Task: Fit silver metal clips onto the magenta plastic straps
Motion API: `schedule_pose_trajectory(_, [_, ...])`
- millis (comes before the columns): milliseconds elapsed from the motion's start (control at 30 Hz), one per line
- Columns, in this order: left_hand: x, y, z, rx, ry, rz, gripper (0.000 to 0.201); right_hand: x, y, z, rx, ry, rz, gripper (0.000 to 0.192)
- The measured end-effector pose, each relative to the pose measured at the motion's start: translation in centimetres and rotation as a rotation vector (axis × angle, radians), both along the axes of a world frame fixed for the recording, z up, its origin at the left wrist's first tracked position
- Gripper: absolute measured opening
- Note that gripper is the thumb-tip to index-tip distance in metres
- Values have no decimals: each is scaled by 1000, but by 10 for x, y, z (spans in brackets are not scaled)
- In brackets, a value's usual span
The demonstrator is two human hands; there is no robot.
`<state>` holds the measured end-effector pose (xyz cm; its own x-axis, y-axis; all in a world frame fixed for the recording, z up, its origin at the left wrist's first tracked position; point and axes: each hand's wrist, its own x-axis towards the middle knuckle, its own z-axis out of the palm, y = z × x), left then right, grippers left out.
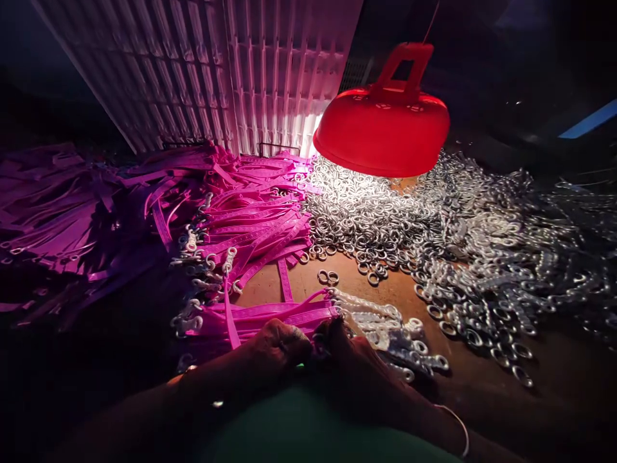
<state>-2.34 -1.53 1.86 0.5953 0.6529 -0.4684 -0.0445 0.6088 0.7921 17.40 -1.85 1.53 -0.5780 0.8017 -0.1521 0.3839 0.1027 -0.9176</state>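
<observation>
My left hand is closed, fingers pressed together, in front of a bundle of pink straps. Close to it on the right, my right hand is closed too, its fingertips near the bundle's right end. Deep shadow hides what lies between the fingers of both hands. Just beyond my right hand lie short silvery chain pieces with rings at their ends. Metal fittings tip the straps on the left. One loose strap with a metal end crosses over the bundle.
A red lamp hangs low over a heap of metal rings. More chain pieces and rings spread right. Pink straps pile up behind, with a darker pile at left. A ribbed panel stands at the back of the brown table.
</observation>
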Motion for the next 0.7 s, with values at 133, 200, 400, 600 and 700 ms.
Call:
schedule_pose_trajectory(133, [1,-5,8,3,-28,83,43,-9,4,-4,8,-4,24,24])
schedule_pose_trajectory(200, [2,-6,8,2,-33,126,42,-11,6,-5,36,-23,77,13])
schedule_pose_trajectory(400, [6,-5,-10,-64,-82,139,41,-7,7,-7,128,-63,224,15])
schedule_pose_trajectory(600, [6,-10,-14,-117,-84,159,42,-8,8,5,183,-121,298,32])
schedule_pose_trajectory(700, [-5,-4,-1,83,22,89,38,-5,5,13,242,-88,218,20])
